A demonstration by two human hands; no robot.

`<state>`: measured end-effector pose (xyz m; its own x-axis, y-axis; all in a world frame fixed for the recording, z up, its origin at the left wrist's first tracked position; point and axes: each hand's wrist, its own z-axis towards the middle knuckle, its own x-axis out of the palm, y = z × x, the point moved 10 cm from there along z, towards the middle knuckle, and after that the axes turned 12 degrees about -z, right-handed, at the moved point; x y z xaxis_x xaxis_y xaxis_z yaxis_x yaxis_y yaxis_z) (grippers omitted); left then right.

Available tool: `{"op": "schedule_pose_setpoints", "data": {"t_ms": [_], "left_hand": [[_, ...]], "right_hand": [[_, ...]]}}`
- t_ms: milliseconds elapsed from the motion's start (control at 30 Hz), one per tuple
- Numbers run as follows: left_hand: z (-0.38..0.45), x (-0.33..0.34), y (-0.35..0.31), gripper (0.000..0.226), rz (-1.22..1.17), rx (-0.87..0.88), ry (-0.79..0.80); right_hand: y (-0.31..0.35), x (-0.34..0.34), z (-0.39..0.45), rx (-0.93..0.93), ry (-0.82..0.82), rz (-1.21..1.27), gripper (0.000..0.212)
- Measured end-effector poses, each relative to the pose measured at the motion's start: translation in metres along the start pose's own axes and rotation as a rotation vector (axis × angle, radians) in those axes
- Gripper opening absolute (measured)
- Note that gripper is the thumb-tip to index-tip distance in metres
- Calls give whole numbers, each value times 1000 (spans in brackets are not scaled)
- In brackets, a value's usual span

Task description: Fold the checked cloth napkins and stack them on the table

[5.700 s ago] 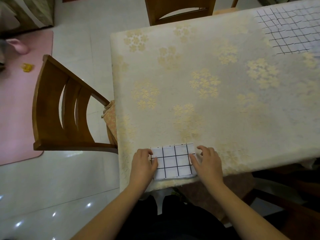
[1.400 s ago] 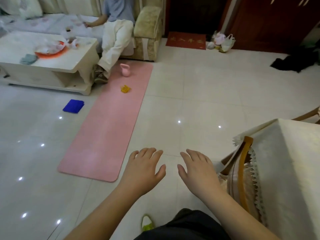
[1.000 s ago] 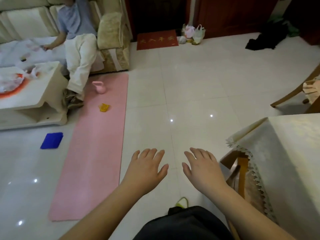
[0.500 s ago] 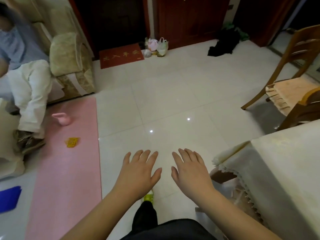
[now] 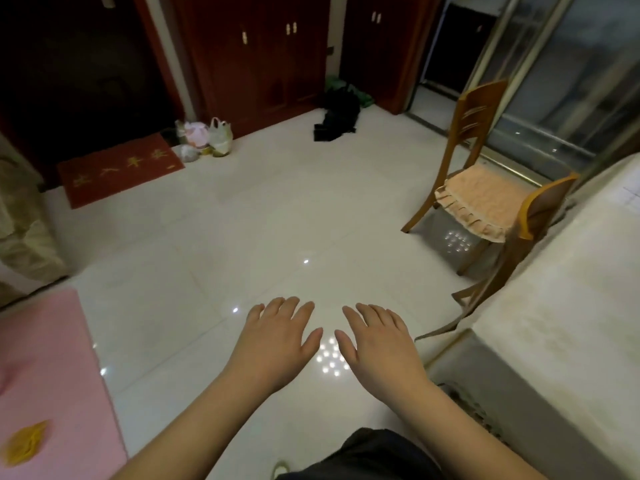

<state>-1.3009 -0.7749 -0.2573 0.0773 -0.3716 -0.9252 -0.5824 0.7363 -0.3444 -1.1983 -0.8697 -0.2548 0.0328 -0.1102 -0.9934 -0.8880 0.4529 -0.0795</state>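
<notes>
Seen from the head camera, a person holds both hands out, palms down, above a glossy pale tiled floor (image 5: 214,237). The left hand (image 5: 277,344) and the right hand (image 5: 377,344) hover side by side, close but apart, fingers straight and slightly spread, each released and holding nothing. At the right edge stands the tabletop (image 5: 568,289), draped in a cream tablecloth whose fringed hem hangs down near the right forearm. At the far right edge of the frame, on that tabletop, a small patch of white cloth with dark grid lines, a checked napkin (image 5: 632,197), is just visible; how it is folded cannot be told from here. It lies well apart from both hands. Beside the tabletop a wooden chair (image 5: 540,209) is tucked in, and behind it a second wooden chair (image 5: 474,112) carries a peach frilled cushion (image 5: 478,202). Across the floor a red doormat (image 5: 121,168) lies before a dark doorway, with plastic bags (image 5: 207,136) next to it and a heap of dark clothing (image 5: 337,119) by the red wooden cabinets (image 5: 263,53). A pink mat (image 5: 52,375) fills the lower left corner, with a small yellow object (image 5: 24,443) resting on it.
</notes>
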Motion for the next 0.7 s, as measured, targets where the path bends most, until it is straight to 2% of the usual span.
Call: {"op": "schedule_pose_setpoints", "data": {"t_ms": [100, 200, 300, 367, 467, 600, 633, 700], "left_hand": [[53, -10, -14, 90, 0, 85, 7], [114, -14, -32, 88, 6, 158, 19], [178, -19, -50, 70, 35, 203, 4], [216, -25, -63, 57, 54, 241, -41], [270, -36, -81, 52, 55, 261, -46], [330, -60, -97, 51, 52, 301, -85], [344, -69, -97, 50, 47, 306, -101], [373, -90, -90, 51, 27, 305, -153]], "right_hand": [[-31, -4, 38, 73, 12, -17, 54], [-69, -2, 76, 109, 48, 3, 69], [-118, 0, 111, 178, 48, 46, 73], [-149, -1, 136, 233, 59, 68, 69], [-187, -4, 175, 253, 83, 92, 57], [-230, -21, 230, 266, 64, 64, 78], [-238, -26, 244, 268, 69, 70, 77], [-252, -35, 274, 271, 69, 78, 62]]}}
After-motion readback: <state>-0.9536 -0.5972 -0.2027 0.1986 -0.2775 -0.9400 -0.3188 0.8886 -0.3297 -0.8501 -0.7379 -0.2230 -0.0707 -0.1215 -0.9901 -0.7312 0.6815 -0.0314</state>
